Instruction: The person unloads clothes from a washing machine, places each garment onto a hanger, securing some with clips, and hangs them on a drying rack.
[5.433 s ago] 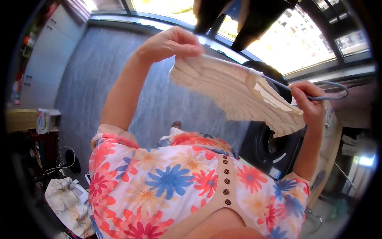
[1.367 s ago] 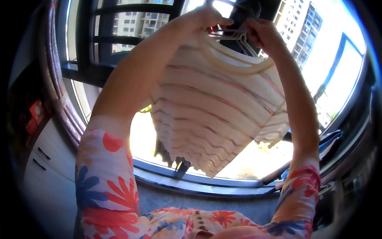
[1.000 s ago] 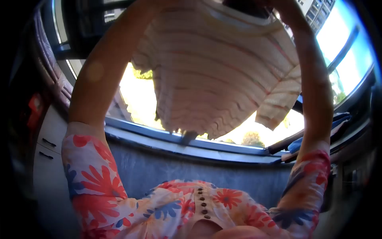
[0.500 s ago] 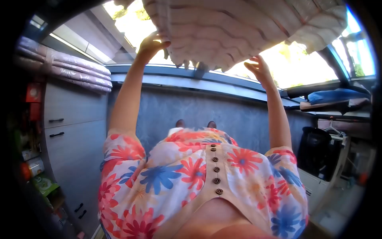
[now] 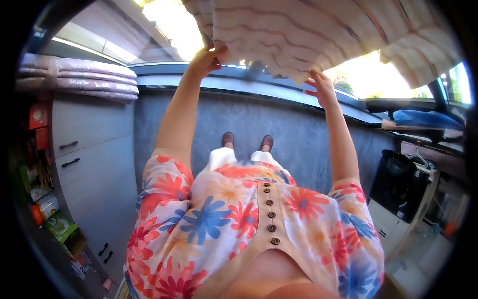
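A pale cloth [image 5: 298, 35] with wavy brownish stripes hangs before the bright window at the top. My left hand [image 5: 206, 60] pinches its lower left edge, thumb and fingers pressed together. Further right, my right hand [image 5: 321, 87] holds the bottom edge between thumb and forefinger, the other fingers spread apart. Between my two hands the cloth's edge is ruffled and sags slightly. Its right part spreads out beyond my right hand.
Folded, shiny pinkish fabric [image 5: 94, 79] lies on a grey cabinet [image 5: 94, 119] at the left. Dark clothes and a blue item [image 5: 423, 118] are at the right, above a black bag [image 5: 396, 179]. A window sill [image 5: 249, 87] runs across, beyond my feet.
Both hands have moved slightly, the left one rightward, and my right hand now grips the cloth's edge. The cloth reaches further right. My view has tilted, showing more of my shoes.
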Motion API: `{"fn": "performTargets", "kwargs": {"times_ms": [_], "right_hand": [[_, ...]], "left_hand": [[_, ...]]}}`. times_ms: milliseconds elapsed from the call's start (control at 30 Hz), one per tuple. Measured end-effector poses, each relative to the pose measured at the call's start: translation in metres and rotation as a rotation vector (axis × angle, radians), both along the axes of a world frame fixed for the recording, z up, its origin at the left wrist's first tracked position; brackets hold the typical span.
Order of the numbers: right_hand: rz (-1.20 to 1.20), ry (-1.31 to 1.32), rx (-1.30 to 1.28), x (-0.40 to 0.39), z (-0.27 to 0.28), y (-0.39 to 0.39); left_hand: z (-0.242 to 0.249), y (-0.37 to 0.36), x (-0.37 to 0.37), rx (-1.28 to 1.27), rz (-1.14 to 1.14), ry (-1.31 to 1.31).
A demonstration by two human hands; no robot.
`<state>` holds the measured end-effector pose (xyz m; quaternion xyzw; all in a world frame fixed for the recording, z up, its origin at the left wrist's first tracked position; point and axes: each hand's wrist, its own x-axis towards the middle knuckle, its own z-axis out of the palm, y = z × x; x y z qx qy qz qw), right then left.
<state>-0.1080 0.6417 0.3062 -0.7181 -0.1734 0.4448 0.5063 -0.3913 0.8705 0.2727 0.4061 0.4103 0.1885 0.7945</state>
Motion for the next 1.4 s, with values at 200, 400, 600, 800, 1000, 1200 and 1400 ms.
{"fn": "performTargets", "kwargs": {"times_ms": [200,400,600,800,1000,1200,1400], "right_hand": [[-0.135,-0.008,0.043,0.037,-0.042,-0.036],[-0.291,0.386,0.125,0.008,-0.033,-0.003],[-0.328,0.707,0.397,0.004,-0.041,0.014],[-0.613,0.891,0.491,0.021,-0.063,0.009],[-0.601,0.527,0.354,0.031,-0.087,-0.025],[-0.504,0.464,0.385,0.038,-0.089,-0.026],[-0.407,0.349,0.268,0.040,-0.059,-0.027]], "left_hand": [[-0.053,-0.002,-0.068,0.052,0.202,0.051],[-0.035,-0.020,-0.038,-0.110,0.256,0.022],[-0.045,-0.024,-0.048,-0.228,0.201,-0.380],[-0.035,-0.027,-0.053,-0.370,0.464,-0.510],[-0.077,-0.022,-0.074,-0.306,0.684,-0.084],[-0.084,-0.006,-0.078,-0.163,0.582,-0.202],[-0.080,0.011,-0.089,-0.161,0.534,-0.028]]}}
